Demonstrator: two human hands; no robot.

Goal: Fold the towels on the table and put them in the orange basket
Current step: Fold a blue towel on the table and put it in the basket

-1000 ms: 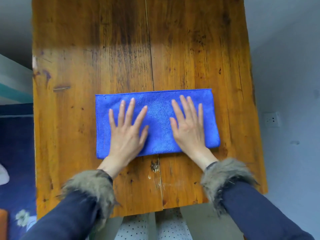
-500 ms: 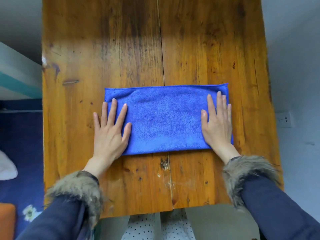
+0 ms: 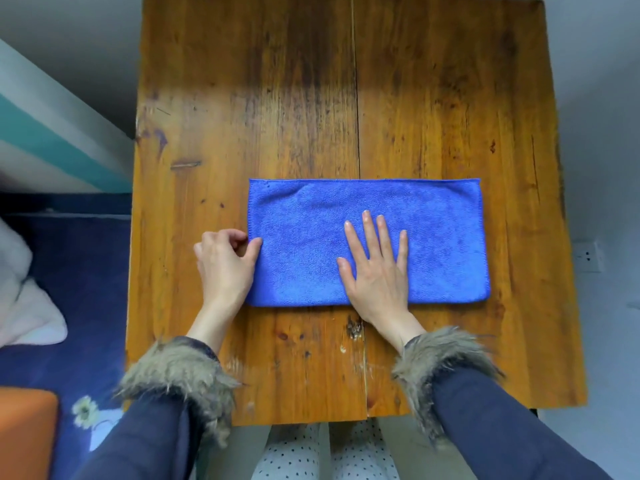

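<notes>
- Left hand: thumb and curled fingers pinch the left edge of the blue towel, about midway along that edge.
- Right hand: flat, fingers straight and spread, palm pressing the towel to the right of the pinch (near the towel's middle, by its near edge).
- Towel lies as a long folded rectangle on the wooden table, stretching rightward from the pinch.
- Orange basket: only a corner shows, below and left of the left hand, off the table.
</notes>
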